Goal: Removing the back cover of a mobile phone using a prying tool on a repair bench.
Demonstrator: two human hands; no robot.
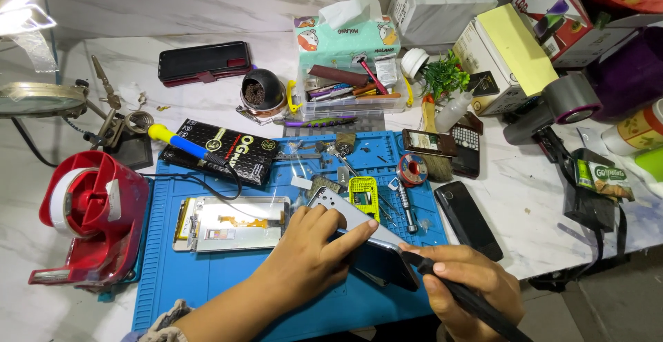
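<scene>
My left hand (309, 252) grips a silver-backed phone (359, 228) tilted up over the blue work mat (200, 280), fingers across its back. My right hand (473, 283) holds a thin black prying tool (476, 300) with its tip at the phone's lower right edge. An opened phone with its insides showing (231, 223) lies flat on the mat just left of my left hand. A small yellow-green part (363, 196) and a metal screwdriver (406, 206) rest beyond the held phone.
A red tape dispenser (86, 221) stands at the left. A yellow-handled soldering iron (185, 144) lies across a black box (221, 152). A black phone (468, 218) lies right of the mat. A tissue box (345, 35), parts tray (345, 93) and cartons fill the back.
</scene>
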